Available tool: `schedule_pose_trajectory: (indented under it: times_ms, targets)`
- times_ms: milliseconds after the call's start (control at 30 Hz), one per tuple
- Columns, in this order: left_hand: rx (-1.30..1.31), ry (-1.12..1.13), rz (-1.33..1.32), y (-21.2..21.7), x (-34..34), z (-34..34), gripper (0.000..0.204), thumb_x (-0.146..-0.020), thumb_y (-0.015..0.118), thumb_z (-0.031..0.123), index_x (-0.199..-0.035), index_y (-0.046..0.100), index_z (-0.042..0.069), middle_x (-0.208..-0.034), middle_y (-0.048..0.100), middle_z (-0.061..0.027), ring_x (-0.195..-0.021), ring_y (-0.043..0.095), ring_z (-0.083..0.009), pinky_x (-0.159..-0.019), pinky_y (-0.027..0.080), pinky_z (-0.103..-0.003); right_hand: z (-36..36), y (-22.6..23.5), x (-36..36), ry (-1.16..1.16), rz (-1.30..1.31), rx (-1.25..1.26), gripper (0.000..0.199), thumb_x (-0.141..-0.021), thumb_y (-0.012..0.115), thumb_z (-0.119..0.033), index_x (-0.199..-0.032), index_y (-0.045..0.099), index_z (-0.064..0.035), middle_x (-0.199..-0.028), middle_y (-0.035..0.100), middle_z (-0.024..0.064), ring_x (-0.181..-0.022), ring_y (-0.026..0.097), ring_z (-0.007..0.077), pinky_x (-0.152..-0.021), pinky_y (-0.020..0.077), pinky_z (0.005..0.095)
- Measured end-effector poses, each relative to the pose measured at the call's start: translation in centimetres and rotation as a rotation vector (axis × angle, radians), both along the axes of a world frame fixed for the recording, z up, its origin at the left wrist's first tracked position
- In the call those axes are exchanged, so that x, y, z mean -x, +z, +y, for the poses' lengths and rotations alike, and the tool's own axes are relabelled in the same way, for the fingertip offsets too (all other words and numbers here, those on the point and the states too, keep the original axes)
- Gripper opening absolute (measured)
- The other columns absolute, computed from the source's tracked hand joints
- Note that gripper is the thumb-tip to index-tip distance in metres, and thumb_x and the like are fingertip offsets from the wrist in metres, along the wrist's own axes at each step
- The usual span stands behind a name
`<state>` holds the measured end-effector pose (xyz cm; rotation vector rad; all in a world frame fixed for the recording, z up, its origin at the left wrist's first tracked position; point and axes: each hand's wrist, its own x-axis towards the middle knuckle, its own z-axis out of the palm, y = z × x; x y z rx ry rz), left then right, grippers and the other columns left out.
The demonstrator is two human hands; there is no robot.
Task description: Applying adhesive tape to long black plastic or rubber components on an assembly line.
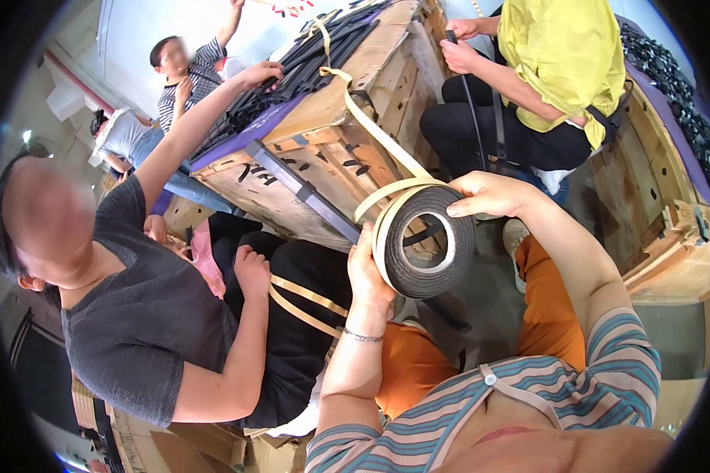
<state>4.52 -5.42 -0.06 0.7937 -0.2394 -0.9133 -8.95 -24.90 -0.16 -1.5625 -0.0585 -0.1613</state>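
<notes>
Between my hands is a roll of black tape (pixel 430 284) with a cream-yellow backing and a pale inner core. My left hand (pixel 368 272) wraps round the roll's left edge. On its upper right rim, my right hand (pixel 487 195) grips with the thumb on the black side face. A loose cream strip (pixel 383 140) runs from the top of the roll up to the wooden crate, and a short loop of backing stands off the roll's upper left.
Black strips (pixel 292 67) lie heaped on a purple-covered wooden crate (pixel 406 79). At left sits a person in a dark shirt (pixel 142 331), with cream strips across the lap. Another in a yellow top (pixel 564 63) holds a black strip. Black pieces (pixel 670 87) fill a crate at right.
</notes>
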Motion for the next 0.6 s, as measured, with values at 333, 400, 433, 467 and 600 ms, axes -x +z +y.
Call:
schedule_pose_trajectory:
  times_ms: [333, 400, 433, 467, 600]
  targets:
    - [0.015, -0.005, -0.063, -1.1, -1.4, 0.5, 0.035, -0.089, 0.048, 0.028, -0.107, 0.054, -0.002, -0.1, 0.062, -0.0146, -0.087, 0.061, -0.0245, -0.08, 0.049, -0.037, 0.4, 0.3, -0.4, 0.049, 0.043, 0.016, 0.031, -0.081, 0.061, -0.012, -0.107, 0.056, 0.0042, -0.097, 0.06, 0.0015, -0.087, 0.053, 0.0068, -0.081, 0.0419, 0.0232]
    - [0.038, -0.01, -0.063, -0.9, -1.2, 0.6, 0.035, -0.089, 0.049, 0.029, -0.106, 0.054, -0.002, -0.099, 0.062, -0.0142, -0.086, 0.061, -0.0245, -0.079, 0.05, -0.037, 0.3, 0.3, -0.5, 0.047, 0.06, 0.014, 0.031, -0.081, 0.061, -0.011, -0.107, 0.056, 0.0036, -0.096, 0.061, 0.0011, -0.087, 0.053, 0.006, -0.081, 0.0421, 0.0228]
    - [0.027, -0.004, -0.059, -0.8, -1.1, 0.7, 0.036, -0.089, 0.049, 0.029, -0.106, 0.054, -0.002, -0.098, 0.062, -0.0141, -0.086, 0.061, -0.0247, -0.079, 0.05, -0.037, 0.3, 0.3, -0.6, 0.059, 0.062, 0.015, 0.031, -0.081, 0.061, -0.011, -0.107, 0.056, 0.0036, -0.096, 0.061, 0.0011, -0.087, 0.053, 0.006, -0.081, 0.0421, 0.0228]
    - [0.014, 0.0, -0.046, -1.0, -1.2, 0.6, 0.036, -0.088, 0.05, 0.029, -0.105, 0.055, -0.002, -0.098, 0.062, -0.0143, -0.085, 0.061, -0.0246, -0.079, 0.05, -0.037, 0.3, 0.4, -0.5, 0.063, 0.053, -0.001, 0.031, -0.081, 0.06, -0.011, -0.108, 0.055, 0.0033, -0.096, 0.061, 0.001, -0.087, 0.053, 0.006, -0.081, 0.0422, 0.0226]
    - [0.009, -0.007, -0.024, -0.7, -1.0, 0.5, 0.037, -0.087, 0.052, 0.03, -0.104, 0.055, -0.002, -0.098, 0.062, -0.0146, -0.086, 0.061, -0.0248, -0.079, 0.05, -0.037, 0.1, 0.4, -0.3, 0.074, 0.049, -0.037, 0.032, -0.081, 0.061, -0.012, -0.109, 0.054, 0.0029, -0.098, 0.06, 0.0008, -0.087, 0.053, 0.0057, -0.081, 0.0425, 0.0223]
